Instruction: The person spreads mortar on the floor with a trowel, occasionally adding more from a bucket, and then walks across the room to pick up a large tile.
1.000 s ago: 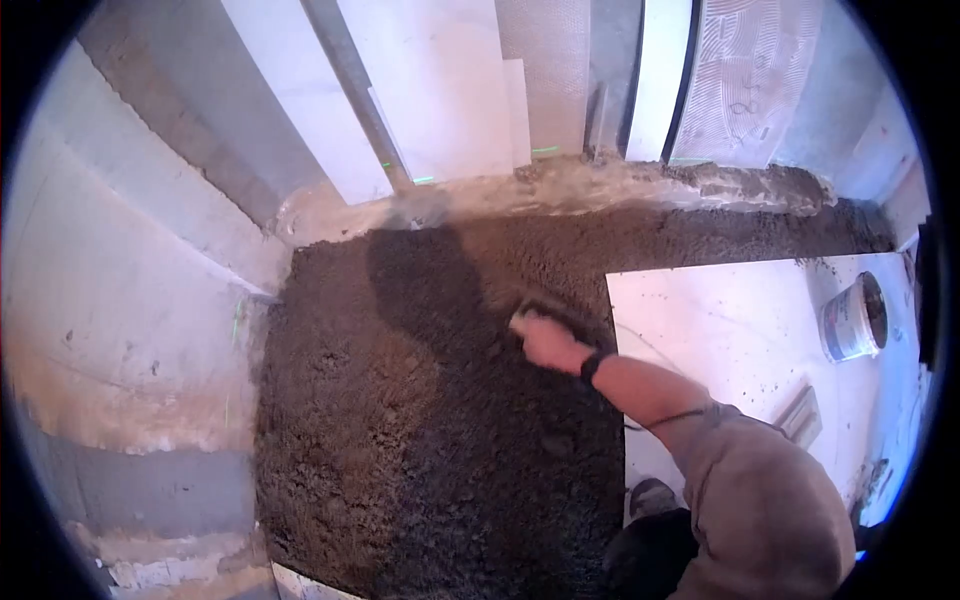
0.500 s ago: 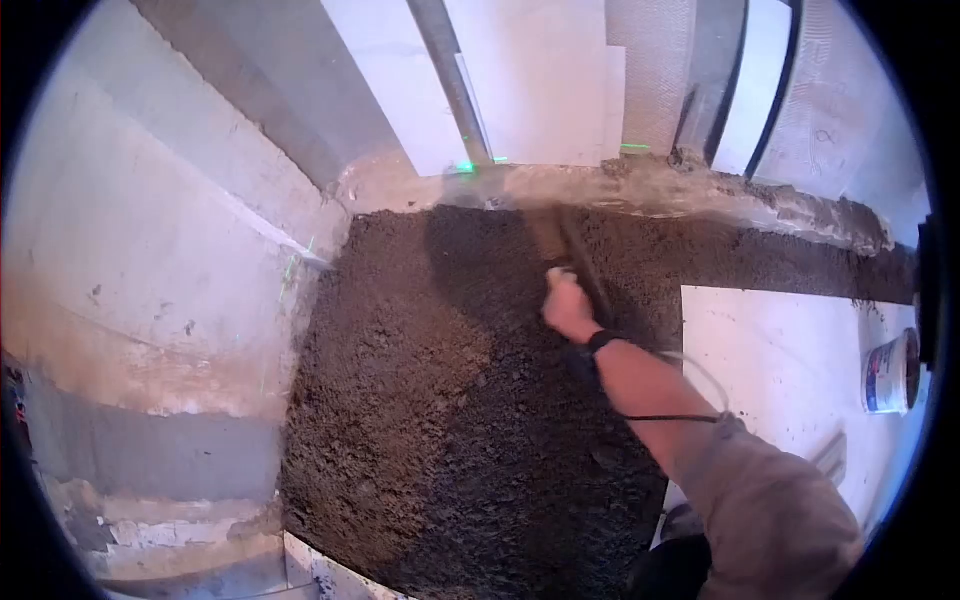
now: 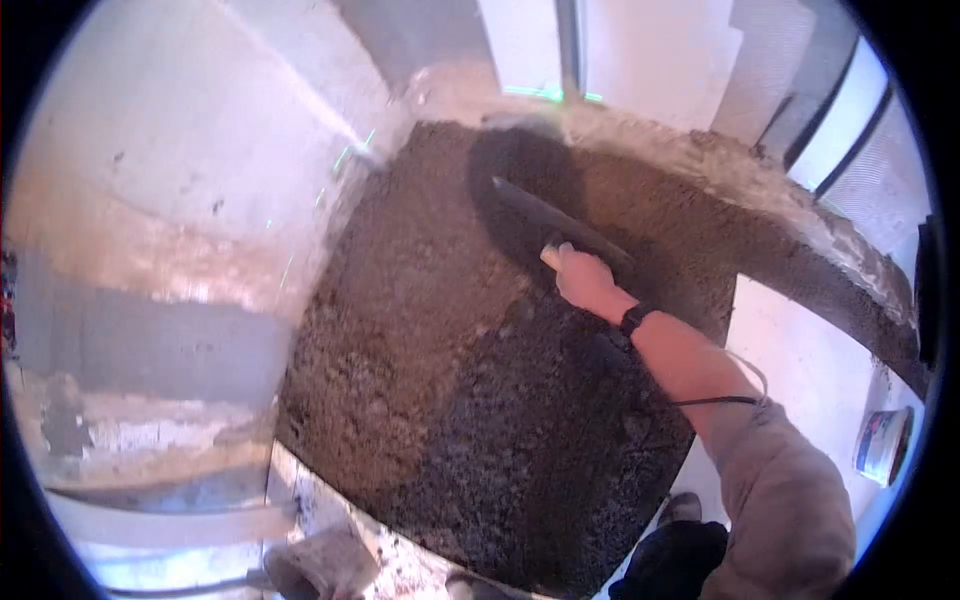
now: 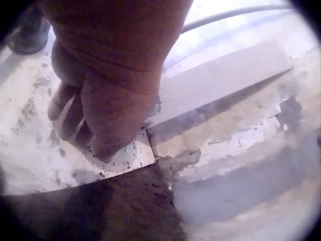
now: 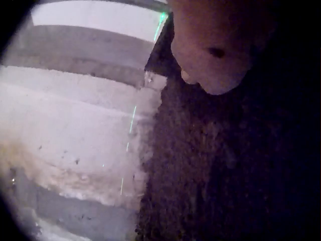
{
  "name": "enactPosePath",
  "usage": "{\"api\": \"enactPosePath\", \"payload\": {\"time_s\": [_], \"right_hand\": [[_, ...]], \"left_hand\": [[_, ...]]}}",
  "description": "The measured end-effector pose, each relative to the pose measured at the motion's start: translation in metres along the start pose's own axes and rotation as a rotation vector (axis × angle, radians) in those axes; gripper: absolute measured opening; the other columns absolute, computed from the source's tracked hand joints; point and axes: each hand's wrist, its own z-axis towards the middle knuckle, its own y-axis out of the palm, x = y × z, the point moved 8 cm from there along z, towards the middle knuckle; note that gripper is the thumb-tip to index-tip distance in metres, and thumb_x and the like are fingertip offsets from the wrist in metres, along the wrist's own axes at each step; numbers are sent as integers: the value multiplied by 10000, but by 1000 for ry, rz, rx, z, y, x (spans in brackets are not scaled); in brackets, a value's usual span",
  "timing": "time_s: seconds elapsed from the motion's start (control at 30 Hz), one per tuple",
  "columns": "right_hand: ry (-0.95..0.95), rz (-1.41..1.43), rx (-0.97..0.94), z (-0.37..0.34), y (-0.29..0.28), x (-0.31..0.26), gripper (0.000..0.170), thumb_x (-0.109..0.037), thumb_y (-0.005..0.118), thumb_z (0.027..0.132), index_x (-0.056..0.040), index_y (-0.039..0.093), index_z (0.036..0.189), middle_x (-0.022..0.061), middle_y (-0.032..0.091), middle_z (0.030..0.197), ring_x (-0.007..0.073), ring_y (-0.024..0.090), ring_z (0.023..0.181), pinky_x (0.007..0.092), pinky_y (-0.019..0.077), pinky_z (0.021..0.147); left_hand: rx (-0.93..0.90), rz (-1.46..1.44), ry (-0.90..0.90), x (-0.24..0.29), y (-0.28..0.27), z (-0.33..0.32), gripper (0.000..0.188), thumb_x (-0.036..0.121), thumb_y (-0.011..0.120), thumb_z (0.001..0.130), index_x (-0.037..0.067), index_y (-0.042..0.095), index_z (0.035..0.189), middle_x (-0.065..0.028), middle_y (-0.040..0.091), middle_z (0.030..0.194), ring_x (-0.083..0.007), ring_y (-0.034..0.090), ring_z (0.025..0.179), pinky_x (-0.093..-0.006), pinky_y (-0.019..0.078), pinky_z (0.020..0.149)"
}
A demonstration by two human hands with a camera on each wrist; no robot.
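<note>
In the head view my right hand (image 3: 588,280) grips the pale handle of a long flat finishing trowel (image 3: 560,225). Its dark blade lies over brown, damp-looking mortar (image 3: 400,340) that covers the floor. The right wrist view shows the back of that hand, with the trowel hidden in darkness. My left hand (image 4: 105,110) appears in the left wrist view with fingers hanging loosely and nothing visible in them. Below it lies a speckled white panel (image 4: 30,160) beside the mortar's edge.
A white bucket (image 3: 882,447) stands on a white board (image 3: 800,340) at right. Walls bound the mortar, with white panels (image 3: 660,60) at the back and green laser lines (image 3: 550,95). A shoe (image 3: 682,508) is beside the board; a brownish shape (image 3: 330,560) appears at bottom left.
The right hand has moved the trowel over the mortar toward the back left corner, and its blade has turned. The head view has swung left, bringing the bottom-left shape into sight.
</note>
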Motion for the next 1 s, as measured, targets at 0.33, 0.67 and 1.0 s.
{"api": "enactPosePath", "payload": {"time_s": [0.33,0.67,1.0], "right_hand": [[-717,47,-582,-258,101,-81,416,-68,477,818,-163,513,1221,200,606,1050,404,637,828,537,507,703],[-461,72,-340,-154,17,-145,404,-257,603,765,33,479,1019,252,617,871,464,600,854,492,487,763],[76,339,-920,-187,103,-227,152,-188,562,851,-66,473,868,-32,438,554,72,409,420,245,315,365]], "left_hand": [[219,43,79,63,52,14,345,224,627,895,17,542,1158,-79,632,944,-214,660,817,-348,554,653],[95,287,164,37,39,-36,458,151,626,897,-92,501,1265,-132,689,930,-177,677,822,-265,539,658],[432,-163,-133,-257,2,16,533,159,655,844,-104,469,1269,-178,634,984,-255,660,847,-350,540,634]]}}
